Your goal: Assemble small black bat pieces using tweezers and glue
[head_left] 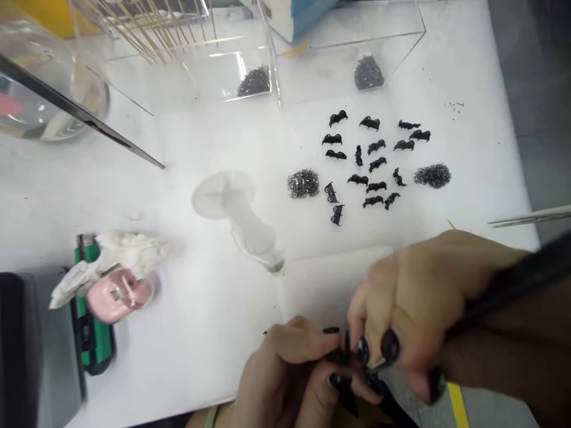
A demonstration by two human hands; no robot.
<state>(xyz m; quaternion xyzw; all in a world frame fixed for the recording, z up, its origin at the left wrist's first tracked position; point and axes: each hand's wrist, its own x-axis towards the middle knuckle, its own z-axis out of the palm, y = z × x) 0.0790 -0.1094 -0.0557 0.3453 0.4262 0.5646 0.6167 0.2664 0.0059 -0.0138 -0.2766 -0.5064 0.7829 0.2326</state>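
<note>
At the bottom middle my left hand [289,374] is closed in a pinch on a small black plastic part [341,356]. My right hand [423,303] meets it from the right, fingers curled, gripping a dark tool handle [513,291] and pressing at the same black part. Both hands touch each other over the front edge of the white table [200,309]. Several small black clip-like parts [372,160] lie spread out farther back. What exactly sits between the fingertips is partly hidden.
Two piles of tiny dark springs [303,183] [432,175] flank the clips. Clear plastic boxes [191,71] with sticks and more dark piles stand at the back. A clear funnel-like piece [241,214], a green lighter [89,321], a pink object [116,294] and a glass bowl [49,89] lie left.
</note>
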